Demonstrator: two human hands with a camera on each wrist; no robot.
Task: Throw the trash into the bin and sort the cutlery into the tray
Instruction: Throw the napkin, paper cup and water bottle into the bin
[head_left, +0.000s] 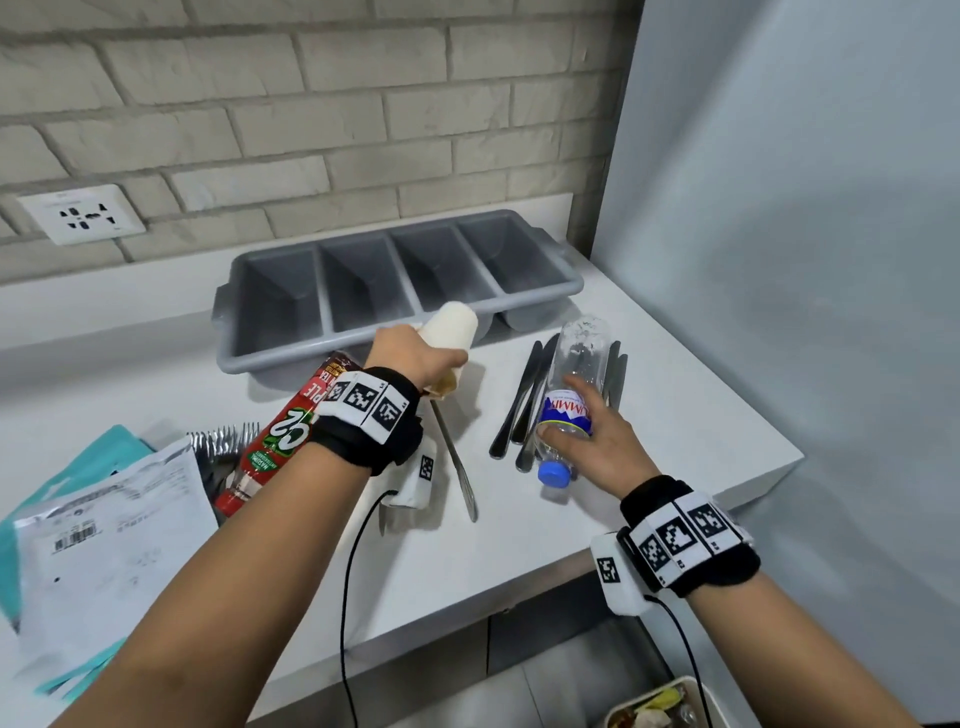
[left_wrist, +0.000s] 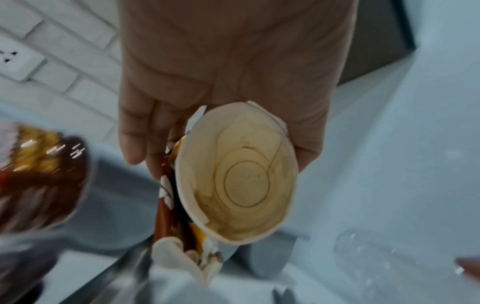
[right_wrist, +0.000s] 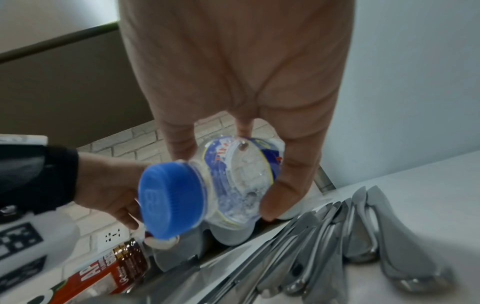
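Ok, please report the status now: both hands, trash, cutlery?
Left hand grips paper cup. Right hand grips water bottle. Cutlery lies on counter, tray empty. Red bottle not yet picked.

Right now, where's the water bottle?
In the head view, the water bottle is on the right, gripped by the right hand above the knives.

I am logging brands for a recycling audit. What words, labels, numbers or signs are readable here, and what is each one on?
"C2": logo on the red tea bottle lying on the counter; above it "PLE", cut off.
"UMMIT", partly covered: blue label of the clear water bottle held by the right hand.
Barcode and print on the white paper sheet: too small to read.
Wristband squares: coded patterns, no words.
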